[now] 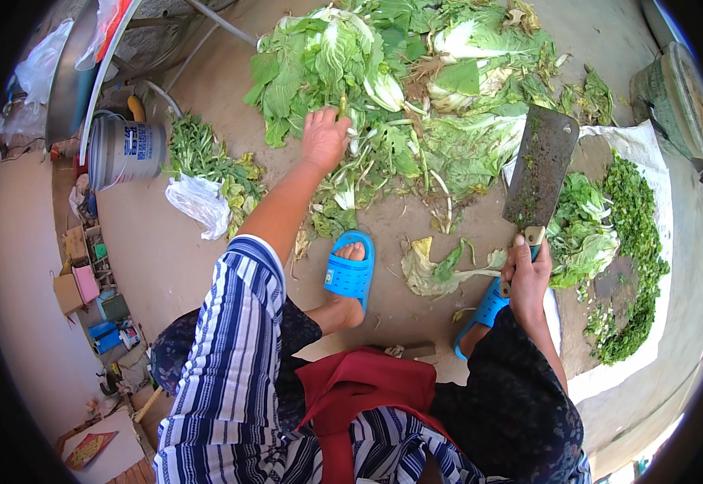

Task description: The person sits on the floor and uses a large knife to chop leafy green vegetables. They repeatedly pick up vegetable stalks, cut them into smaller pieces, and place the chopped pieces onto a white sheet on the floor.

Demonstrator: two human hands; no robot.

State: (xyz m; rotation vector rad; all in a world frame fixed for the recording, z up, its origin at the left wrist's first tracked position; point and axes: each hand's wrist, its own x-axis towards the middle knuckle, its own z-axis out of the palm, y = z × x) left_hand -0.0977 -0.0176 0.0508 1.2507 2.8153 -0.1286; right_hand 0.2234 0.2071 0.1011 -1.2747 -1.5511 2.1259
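The right hand [528, 273] grasps a cleaver [540, 165] right of the cabbage pile [477, 139]; the left hand [324, 140] touches the pile's near side, its grip unclear.

Your cleaver [540, 165] has a dull, stained metal blade; your slippers [350, 276] look like smooth plastic, your sleeve [226, 339] matt cloth, the bag [198, 203] thin, crinkled, glossy plastic, the floor [170, 266] matt.

Blue printed lettering [140, 141] noted on the grey bucket [109, 165] at ten o'clock; small emblem [330, 276] on the left slipper [354, 274], dial centre, illegible
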